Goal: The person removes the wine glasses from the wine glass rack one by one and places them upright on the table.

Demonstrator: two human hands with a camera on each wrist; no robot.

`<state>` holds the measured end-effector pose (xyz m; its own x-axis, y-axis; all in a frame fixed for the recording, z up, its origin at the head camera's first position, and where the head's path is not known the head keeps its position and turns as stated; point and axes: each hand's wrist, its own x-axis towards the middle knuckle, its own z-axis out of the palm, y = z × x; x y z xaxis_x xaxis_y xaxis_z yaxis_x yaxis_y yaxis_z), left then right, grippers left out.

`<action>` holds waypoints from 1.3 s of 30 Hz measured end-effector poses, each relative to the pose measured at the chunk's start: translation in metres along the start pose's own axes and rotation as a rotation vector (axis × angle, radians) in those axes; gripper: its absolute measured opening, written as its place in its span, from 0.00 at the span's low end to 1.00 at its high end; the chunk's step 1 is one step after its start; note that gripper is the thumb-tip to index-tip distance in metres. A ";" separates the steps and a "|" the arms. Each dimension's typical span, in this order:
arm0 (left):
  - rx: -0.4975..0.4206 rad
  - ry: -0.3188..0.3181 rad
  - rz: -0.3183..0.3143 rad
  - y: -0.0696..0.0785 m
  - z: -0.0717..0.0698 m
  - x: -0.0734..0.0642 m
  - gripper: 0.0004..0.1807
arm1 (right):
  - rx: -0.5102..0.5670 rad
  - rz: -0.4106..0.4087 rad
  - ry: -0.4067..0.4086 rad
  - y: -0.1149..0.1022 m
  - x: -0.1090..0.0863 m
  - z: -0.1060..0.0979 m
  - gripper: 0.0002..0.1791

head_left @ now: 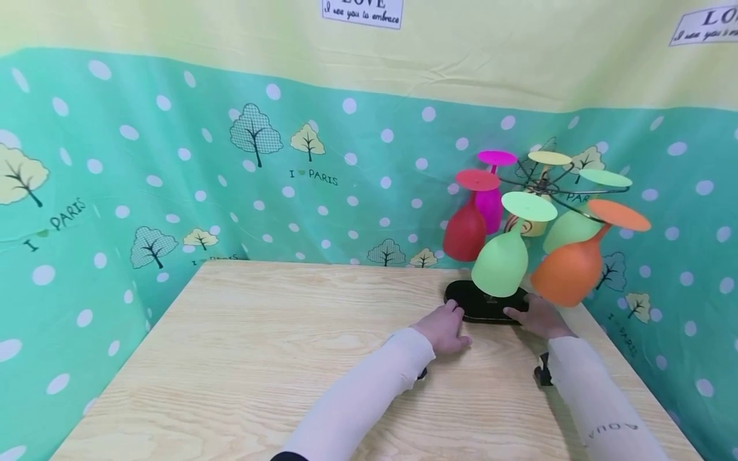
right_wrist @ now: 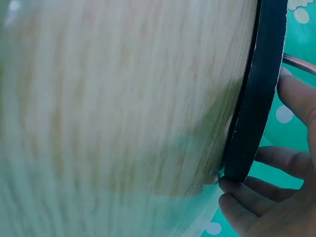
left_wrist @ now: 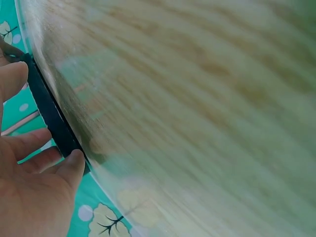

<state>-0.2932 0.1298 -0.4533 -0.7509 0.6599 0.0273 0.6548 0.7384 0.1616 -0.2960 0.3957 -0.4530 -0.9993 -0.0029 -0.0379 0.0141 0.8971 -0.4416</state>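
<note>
A wine glass rack with a black oval base (head_left: 481, 303) stands toward the back right of the wooden table. Coloured goblets hang upside down from its metal arms, among them a red goblet (head_left: 464, 234), a light green goblet (head_left: 500, 264) and an orange goblet (head_left: 567, 272). At the base's left end, my left hand (head_left: 444, 328) holds the edge with its fingers. My right hand (head_left: 542, 317) grips the right end, thumb over the top. Both wrist views show fingertips against the base's dark side, low at the table surface.
The wooden table (head_left: 259, 346) extends left and forward of the rack. A green polka-dot curtain (head_left: 323, 192) surrounds it at the back and sides, close behind the goblets. A magenta goblet (head_left: 490, 208) hangs at the rear of the rack.
</note>
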 end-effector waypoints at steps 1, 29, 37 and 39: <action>0.001 0.000 0.000 0.000 0.000 -0.001 0.37 | 0.001 0.000 -0.003 -0.001 0.000 0.000 0.48; -0.004 0.013 0.023 -0.011 0.000 -0.009 0.34 | 0.036 -0.011 -0.005 -0.011 -0.001 0.006 0.49; -0.016 0.012 0.016 -0.018 -0.002 -0.014 0.33 | 0.066 -0.022 0.002 -0.019 0.004 0.010 0.47; -0.023 0.012 0.011 -0.019 -0.002 -0.015 0.34 | 0.082 -0.024 0.004 -0.021 0.004 0.010 0.47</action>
<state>-0.2945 0.1056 -0.4547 -0.7444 0.6664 0.0414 0.6613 0.7273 0.1839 -0.3001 0.3726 -0.4528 -0.9995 -0.0220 -0.0225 -0.0073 0.8575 -0.5144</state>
